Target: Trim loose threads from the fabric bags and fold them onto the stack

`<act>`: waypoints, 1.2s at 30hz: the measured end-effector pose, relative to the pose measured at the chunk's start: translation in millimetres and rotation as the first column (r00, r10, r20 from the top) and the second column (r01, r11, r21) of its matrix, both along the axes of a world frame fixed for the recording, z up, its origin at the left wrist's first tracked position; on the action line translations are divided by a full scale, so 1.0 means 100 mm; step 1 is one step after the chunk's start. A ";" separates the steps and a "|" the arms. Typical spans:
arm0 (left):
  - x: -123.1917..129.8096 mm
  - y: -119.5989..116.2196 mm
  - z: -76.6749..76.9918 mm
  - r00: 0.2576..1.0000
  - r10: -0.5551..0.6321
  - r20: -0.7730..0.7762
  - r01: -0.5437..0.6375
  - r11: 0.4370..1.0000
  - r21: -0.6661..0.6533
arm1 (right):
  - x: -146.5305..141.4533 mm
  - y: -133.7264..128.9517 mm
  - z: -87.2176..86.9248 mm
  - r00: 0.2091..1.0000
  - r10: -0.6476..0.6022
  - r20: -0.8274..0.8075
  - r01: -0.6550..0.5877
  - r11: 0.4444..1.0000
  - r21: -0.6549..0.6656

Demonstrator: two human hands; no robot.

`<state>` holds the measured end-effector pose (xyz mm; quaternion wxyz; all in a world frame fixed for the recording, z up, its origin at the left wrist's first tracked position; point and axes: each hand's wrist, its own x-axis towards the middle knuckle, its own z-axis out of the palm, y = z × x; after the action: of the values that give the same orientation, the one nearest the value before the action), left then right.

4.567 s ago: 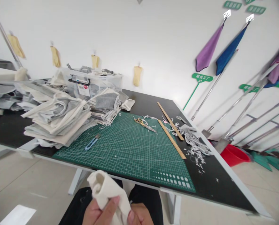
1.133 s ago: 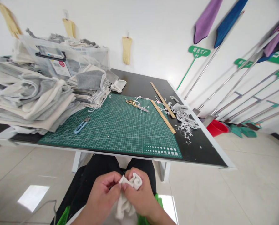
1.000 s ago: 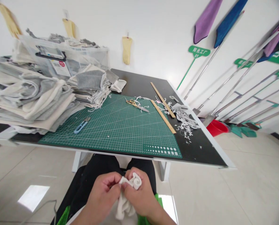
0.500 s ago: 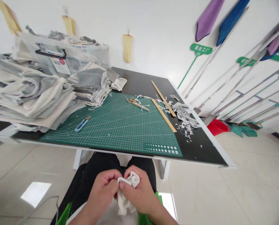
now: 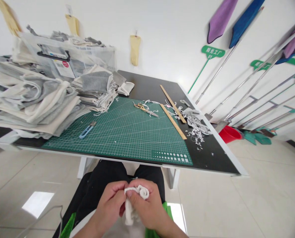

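A bunched white cloth (image 5: 129, 211) hangs between my two hands, above my lap and below the table's front edge. My left hand (image 5: 112, 200) pinches its left edge between thumb and fingers. On the other side my right hand (image 5: 146, 201) grips the cloth, its thumb pressed on top and a rolled end showing beside the fingers. The two hands nearly touch at the fingertips. Part of the cloth is hidden behind my right hand.
On the green cutting mat (image 5: 112, 135) lie blue snips (image 5: 86, 130) and gold-handled scissors (image 5: 146, 109). Two wooden rulers (image 5: 173, 121) and white scraps (image 5: 195, 122) are at right. Cloth stacks (image 5: 33, 102) and a clear bin (image 5: 90, 59) stand at left.
The rolled part of the cloth has turned and sits slightly lower under my right fingers. My right fingers lie further over the cloth. Both hands still hold it.
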<state>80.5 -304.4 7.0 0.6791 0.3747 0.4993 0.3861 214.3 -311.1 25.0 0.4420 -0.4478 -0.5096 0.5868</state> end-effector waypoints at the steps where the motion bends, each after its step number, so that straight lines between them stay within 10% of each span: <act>1: -0.01 0.00 0.02 1.000 0.003 -0.017 -0.003 1.000 0.024 | 0.00 0.00 0.01 0.998 -0.038 0.042 0.037 0.999 0.024; 13: -0.06 -0.05 0.02 0.982 0.095 -0.164 -0.022 0.916 0.401 | 0.01 0.03 0.04 0.963 -0.100 0.251 0.106 0.994 -0.013; 23: -0.06 0.00 -0.02 0.994 0.104 0.017 -0.105 0.988 0.117 | 0.01 0.06 0.02 0.997 -0.010 0.076 0.014 0.998 -0.058; 29: -0.06 -0.02 -0.09 0.978 0.178 0.104 -0.193 0.968 0.159 | 0.01 0.05 0.03 0.992 0.116 0.050 -0.111 0.989 -0.097; 36: -0.04 -0.01 -0.16 0.964 0.200 0.173 -0.223 0.967 0.125 | -0.05 0.06 0.02 0.997 -0.045 0.058 0.045 0.999 0.002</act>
<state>76.8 -305.3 -8.7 0.6429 0.3349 0.4519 0.5199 209.3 -305.2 26.9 0.4403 -0.4761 -0.5120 0.5633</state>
